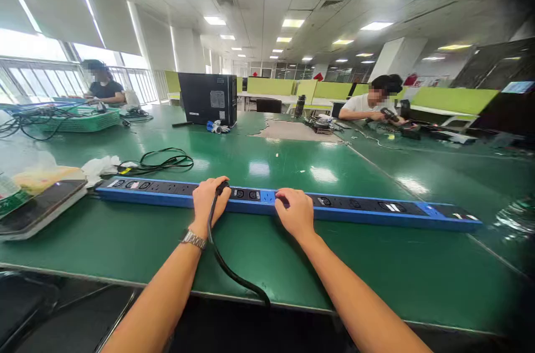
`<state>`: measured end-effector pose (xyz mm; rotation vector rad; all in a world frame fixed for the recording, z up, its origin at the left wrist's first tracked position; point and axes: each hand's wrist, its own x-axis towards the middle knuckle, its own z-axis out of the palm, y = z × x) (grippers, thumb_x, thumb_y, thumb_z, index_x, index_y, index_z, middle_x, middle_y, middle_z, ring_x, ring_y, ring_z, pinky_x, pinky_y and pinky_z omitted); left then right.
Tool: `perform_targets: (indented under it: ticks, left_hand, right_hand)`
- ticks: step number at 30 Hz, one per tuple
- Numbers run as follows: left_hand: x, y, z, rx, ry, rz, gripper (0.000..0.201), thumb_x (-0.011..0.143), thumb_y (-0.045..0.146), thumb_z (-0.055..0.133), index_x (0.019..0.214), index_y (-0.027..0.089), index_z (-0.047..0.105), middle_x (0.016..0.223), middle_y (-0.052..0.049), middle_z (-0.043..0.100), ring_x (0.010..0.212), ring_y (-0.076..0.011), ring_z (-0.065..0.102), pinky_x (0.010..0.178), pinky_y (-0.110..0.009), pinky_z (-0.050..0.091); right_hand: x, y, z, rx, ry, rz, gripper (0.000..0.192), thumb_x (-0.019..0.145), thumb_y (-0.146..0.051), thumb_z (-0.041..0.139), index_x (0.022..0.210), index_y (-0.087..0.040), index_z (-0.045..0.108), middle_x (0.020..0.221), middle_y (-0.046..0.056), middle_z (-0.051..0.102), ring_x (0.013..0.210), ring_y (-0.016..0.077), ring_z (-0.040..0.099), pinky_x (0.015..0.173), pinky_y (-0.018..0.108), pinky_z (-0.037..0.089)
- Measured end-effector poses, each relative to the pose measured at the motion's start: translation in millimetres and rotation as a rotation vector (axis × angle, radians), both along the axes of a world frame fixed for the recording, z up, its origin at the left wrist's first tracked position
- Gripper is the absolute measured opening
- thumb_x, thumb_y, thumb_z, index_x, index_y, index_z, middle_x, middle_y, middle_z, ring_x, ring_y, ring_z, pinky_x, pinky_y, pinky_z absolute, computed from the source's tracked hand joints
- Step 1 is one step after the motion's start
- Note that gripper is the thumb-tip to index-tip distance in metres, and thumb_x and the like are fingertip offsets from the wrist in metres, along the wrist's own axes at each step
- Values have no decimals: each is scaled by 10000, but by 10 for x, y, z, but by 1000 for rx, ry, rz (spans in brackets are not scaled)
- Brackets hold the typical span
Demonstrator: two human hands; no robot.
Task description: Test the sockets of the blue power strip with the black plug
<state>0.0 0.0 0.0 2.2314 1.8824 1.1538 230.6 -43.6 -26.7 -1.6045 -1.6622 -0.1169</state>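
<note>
A long blue and black power strip [355, 209] lies across the green table [259, 264] in front of me. My left hand [208, 201], with a metal watch on the wrist, grips a black plug at the strip's middle-left sockets. The plug's black cable [225, 266] runs back over the table's near edge. My right hand [295, 211] rests fingers-down on the strip just right of the plug, pressing on it.
A coiled black cable [167, 161] and white wrapping [98, 166] lie behind the strip. A scale-like device [37, 208] sits at left, a black computer case [208, 99] farther back. Two people sit at the far left and far right.
</note>
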Motion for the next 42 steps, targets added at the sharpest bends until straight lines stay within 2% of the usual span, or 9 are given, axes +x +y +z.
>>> perform_targets:
  ticks: [5, 8, 12, 19, 24, 30, 36, 39, 42]
  left_hand:
    - [16, -12, 0, -1, 35, -55, 210, 866, 336, 541, 990, 286, 704, 995, -3, 736, 973, -231, 625, 906, -346, 431]
    - [-18, 31, -5, 40, 55, -89, 264, 922, 419, 493, 950, 267, 707, 978, -11, 745, 961, -236, 629, 877, -343, 439]
    - [-57, 97, -13, 107, 120, -117, 263, 936, 375, 480, 941, 244, 708, 989, -27, 748, 958, -239, 639, 841, -343, 446]
    - [-37, 89, -76, 123, 178, -123, 243, 952, 328, 459, 923, 229, 679, 888, -29, 741, 864, -213, 669, 830, -351, 434]
    - [-68, 55, -123, 199, 201, -209, 233, 971, 315, 434, 1015, 217, 641, 1014, -36, 743, 944, -193, 675, 881, -342, 419]
    - [-106, 88, -92, 155, 275, -224, 229, 973, 327, 433, 963, 216, 633, 930, -28, 750, 878, -191, 685, 849, -343, 424]
    - [-104, 84, -206, 213, 219, -168, 248, 953, 396, 492, 1082, 212, 598, 1048, -46, 735, 975, -211, 673, 928, -376, 400]
    - [-110, 77, -227, 204, 199, -139, 358, 927, 452, 526, 1180, 202, 563, 1086, -67, 727, 1003, -239, 665, 946, -413, 395]
    - [-139, 59, -191, 155, 162, -168, 482, 885, 501, 565, 1260, 200, 525, 1100, -78, 725, 1016, -257, 659, 962, -423, 410]
  right_hand:
    - [-5, 0, 2, -1, 3, 3, 141, 826, -235, 539, 866, -228, 674, 1030, 3, 727, 972, 211, 585, 887, 361, 346]
    - [-6, -1, 4, 6, 8, 5, 145, 829, -238, 533, 861, -231, 675, 1027, 7, 728, 968, 214, 585, 886, 366, 348]
    - [-11, -3, 3, 16, 6, 0, 147, 828, -235, 530, 858, -235, 674, 1031, 9, 729, 968, 217, 586, 879, 368, 352]
    - [-21, 6, -3, 9, 12, -11, 137, 826, -239, 541, 846, -236, 676, 1034, 1, 730, 987, 219, 586, 886, 375, 357]
    - [-17, 6, -10, 14, 8, -6, 142, 831, -254, 541, 850, -235, 680, 1048, 2, 729, 990, 219, 587, 893, 380, 365]
    - [-3, -3, -17, 4, 7, 10, 156, 838, -268, 535, 871, -239, 684, 1056, 4, 728, 992, 217, 587, 901, 381, 369]
    - [-11, -6, 0, -4, 8, 5, 147, 838, -260, 542, 865, -240, 684, 1046, -8, 729, 993, 216, 583, 900, 374, 366]
    - [-14, -11, 11, -7, 9, 3, 142, 838, -255, 545, 864, -242, 684, 1041, -14, 730, 990, 210, 583, 900, 370, 364]
    - [-12, -13, 14, -7, 14, 3, 148, 839, -253, 541, 863, -243, 686, 1045, -9, 730, 995, 210, 583, 900, 369, 364]
